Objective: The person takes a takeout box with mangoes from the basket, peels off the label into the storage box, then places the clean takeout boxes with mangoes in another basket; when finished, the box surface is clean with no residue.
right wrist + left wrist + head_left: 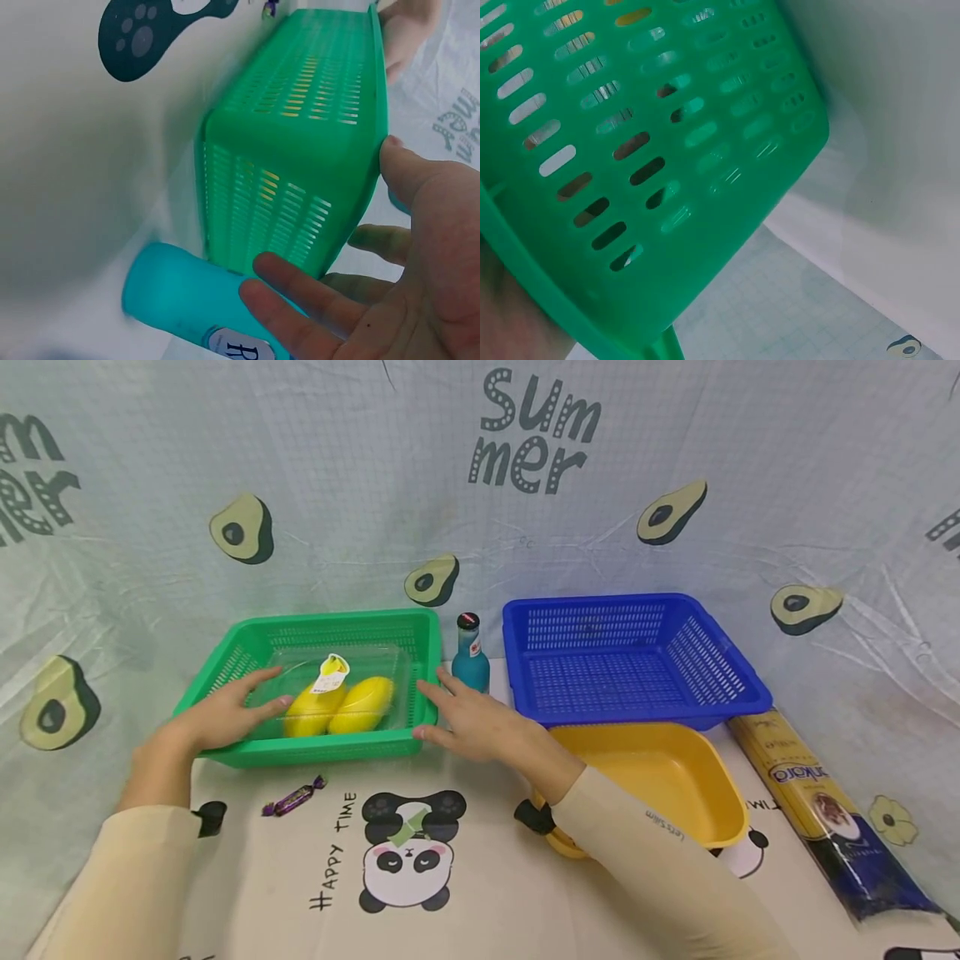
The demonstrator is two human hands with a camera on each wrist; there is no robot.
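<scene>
A green basket [315, 748] stands at the left and holds a clear plastic box [300, 656] with two yellow, mango-like fruits [362, 706] and a tag. My left hand [225, 712] lies over the basket's left rim, thumb and index finger spread inside near the box. In the left wrist view only a blurred part of it shows beneath the rim. My right hand [480, 718] is at the basket's right side with its fingers extended; the right wrist view shows the thumb at the rim and the fingers spread beside a blue bottle [187, 289].
A blue basket [600, 681] stands at the back right, with a yellow tray [645, 785] in front, partly under my right forearm. A pasta packet [832, 818] lies at the far right. A purple-wrapped candy [294, 799] lies before the green basket.
</scene>
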